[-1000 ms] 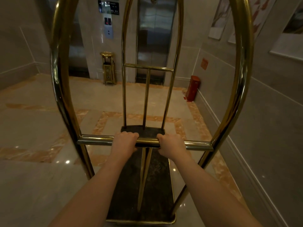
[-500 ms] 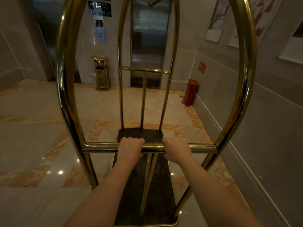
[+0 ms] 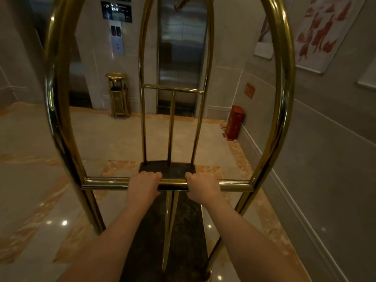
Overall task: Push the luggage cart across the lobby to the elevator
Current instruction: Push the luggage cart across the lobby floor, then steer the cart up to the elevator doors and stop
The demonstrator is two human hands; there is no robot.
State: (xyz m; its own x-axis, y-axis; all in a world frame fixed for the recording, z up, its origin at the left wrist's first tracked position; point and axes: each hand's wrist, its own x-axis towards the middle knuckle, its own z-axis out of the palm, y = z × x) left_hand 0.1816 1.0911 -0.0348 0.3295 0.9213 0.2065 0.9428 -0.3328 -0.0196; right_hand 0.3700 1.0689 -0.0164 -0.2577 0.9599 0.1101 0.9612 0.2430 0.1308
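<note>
Both of your hands are on the luggage cart [image 3: 67, 110], curled over its brass crossbar [image 3: 107, 183] at the near end. Your left hand [image 3: 144, 187] wraps the bar just left of the cart's centre upright, fingers folded over the top; your right hand [image 3: 203, 188] closes round the bar just right of that upright in the same way. The two hands are near each other but apart, with a short bare stretch of bar between them.

The cart stands on the polished marble floor [image 3: 30, 200], its dark carpeted deck [image 3: 183, 231] running away from your hands and carrying nothing. The far brass frame [image 3: 173, 89] rises from the deck's far end.

Beyond the cart's far frame, and nearly in line with it, is the elevator door [image 3: 181, 58], shut, with open floor between it and the cart. Left of the cart's far frame stands a brass ash bin [image 3: 119, 94] against the wall, below the call panel [image 3: 117, 39]. Right of the cart, at the foot of the side wall, sits a red canister [image 3: 235, 122]. The cart runs near that side wall [image 3: 325, 159], not touching it.
</note>
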